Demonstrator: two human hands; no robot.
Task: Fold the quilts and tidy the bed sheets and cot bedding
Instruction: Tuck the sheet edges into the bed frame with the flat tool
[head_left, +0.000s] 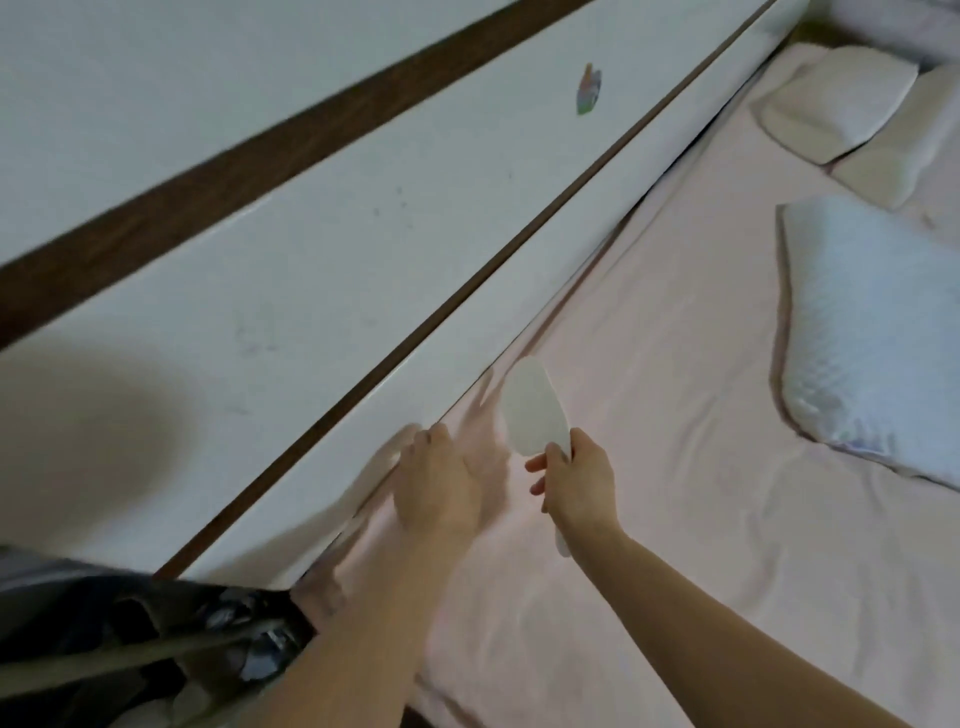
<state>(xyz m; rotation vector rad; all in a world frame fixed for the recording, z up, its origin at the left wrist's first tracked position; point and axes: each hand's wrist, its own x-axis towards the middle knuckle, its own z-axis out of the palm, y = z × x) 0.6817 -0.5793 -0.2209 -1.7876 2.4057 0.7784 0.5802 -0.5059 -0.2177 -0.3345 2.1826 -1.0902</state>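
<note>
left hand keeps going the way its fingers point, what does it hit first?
Likely the white panel beside the bed: the left hand lies on the pink sheet, fingertips almost at that edge. Depth unclear.

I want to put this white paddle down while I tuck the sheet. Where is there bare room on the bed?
The widest bare stretch of pink sheet runs between the white panel and the quilted pillow, ahead of your right hand. More lies free near your right forearm. It is crowded at the far end by the pillows, and bunched at the left hand.
</note>
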